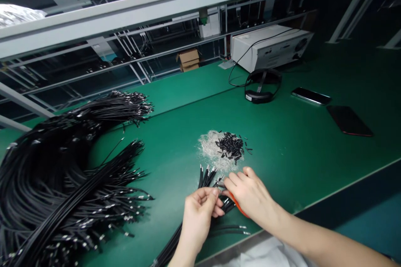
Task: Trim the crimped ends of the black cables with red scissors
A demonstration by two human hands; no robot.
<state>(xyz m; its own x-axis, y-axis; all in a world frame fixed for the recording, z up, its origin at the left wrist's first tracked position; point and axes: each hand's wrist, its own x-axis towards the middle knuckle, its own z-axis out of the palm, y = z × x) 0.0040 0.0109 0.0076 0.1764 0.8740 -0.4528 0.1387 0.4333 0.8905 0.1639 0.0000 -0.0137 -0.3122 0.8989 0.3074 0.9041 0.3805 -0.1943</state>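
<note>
My left hand is closed in a pinch on a thin black cable, whose end meets my right hand's fingers. My right hand is wrapped around an orange-handled hand tool. The tool's metal end is mostly hidden between the two hands, so I cannot tell its exact kind. Under and behind my hands lies a bundle of black cables with pale stripped tips. Just beyond them is a heap of short black sleeve pieces, beside a tangle of fine whitish strands.
A large mass of black cables curves over the left of the green bench. Toward the back right are a black headset, a phone, a dark flat tablet-like object and a white equipment box. A metal rail crosses above.
</note>
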